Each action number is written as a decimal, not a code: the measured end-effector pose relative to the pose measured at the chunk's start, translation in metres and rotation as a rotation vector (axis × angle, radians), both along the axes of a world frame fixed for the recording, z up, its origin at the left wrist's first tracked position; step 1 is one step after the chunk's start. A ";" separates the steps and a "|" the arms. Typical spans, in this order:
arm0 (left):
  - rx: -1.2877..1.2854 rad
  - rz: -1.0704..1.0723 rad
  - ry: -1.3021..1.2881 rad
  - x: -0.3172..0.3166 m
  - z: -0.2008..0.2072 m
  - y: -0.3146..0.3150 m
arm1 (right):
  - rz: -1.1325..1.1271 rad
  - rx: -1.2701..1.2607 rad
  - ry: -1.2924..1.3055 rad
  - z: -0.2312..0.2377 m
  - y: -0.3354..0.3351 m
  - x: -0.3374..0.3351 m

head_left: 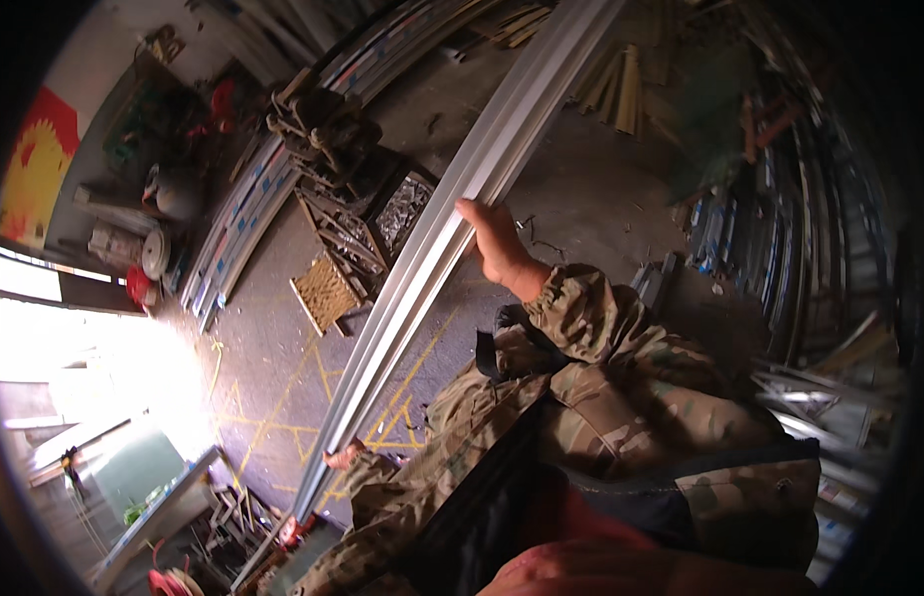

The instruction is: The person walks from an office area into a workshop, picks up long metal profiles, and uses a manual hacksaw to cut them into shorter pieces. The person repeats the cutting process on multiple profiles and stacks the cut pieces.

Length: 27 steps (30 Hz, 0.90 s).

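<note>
A long, light-coloured metal profile [414, 288] with grooves along its length slants across the view, from the top centre down to the lower left. My right hand [500, 246] is closed round its edge about midway up, the thumb resting on the upper face. Farther down, my left hand [345, 455] grips the same profile near its lower end; some of its fingers are hidden behind it. Camouflage sleeves cover both forearms. The profile is held up off the floor, in front of my body.
A dark machine [323, 124] stands left of the profile, beside a tray of metal scraps [404, 211] and a stool with a woven seat [325, 295]. Bundled profiles [238, 223] lie beyond. More metal lengths [720, 233] are stacked at right. A glass pane [149, 467] is at lower left.
</note>
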<state>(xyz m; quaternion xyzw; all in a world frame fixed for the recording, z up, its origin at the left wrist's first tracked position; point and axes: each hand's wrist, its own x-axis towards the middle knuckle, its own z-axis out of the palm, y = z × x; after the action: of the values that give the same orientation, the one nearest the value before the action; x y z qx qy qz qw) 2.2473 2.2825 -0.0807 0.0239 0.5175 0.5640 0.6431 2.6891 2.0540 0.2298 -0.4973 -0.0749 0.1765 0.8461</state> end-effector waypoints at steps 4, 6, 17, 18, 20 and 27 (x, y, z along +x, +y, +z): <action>0.100 0.232 -0.224 0.060 0.052 -0.022 | 0.083 -0.132 0.180 -0.014 0.009 0.069; 0.050 0.288 -0.245 0.084 0.090 -0.032 | 0.030 -0.109 0.255 -0.030 0.011 0.084; 0.025 -0.047 -0.158 0.375 0.129 0.004 | 0.209 -0.370 0.680 -0.153 0.085 0.185; 0.021 -0.090 -0.233 0.384 0.127 0.007 | 0.204 -0.378 0.663 -0.161 0.086 0.183; -0.074 -0.095 -0.158 0.386 0.125 0.007 | 0.242 -0.404 0.742 -0.174 0.082 0.171; -0.027 -0.130 -0.177 0.317 0.106 -0.024 | 0.683 -0.681 0.769 -0.155 0.022 0.068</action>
<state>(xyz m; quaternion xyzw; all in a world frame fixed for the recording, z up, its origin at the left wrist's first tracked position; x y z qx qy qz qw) 2.5647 2.2590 0.0254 -0.0011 0.4634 0.5141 0.7218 2.7567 2.0756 0.0753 -0.5881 0.1412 0.6181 0.5022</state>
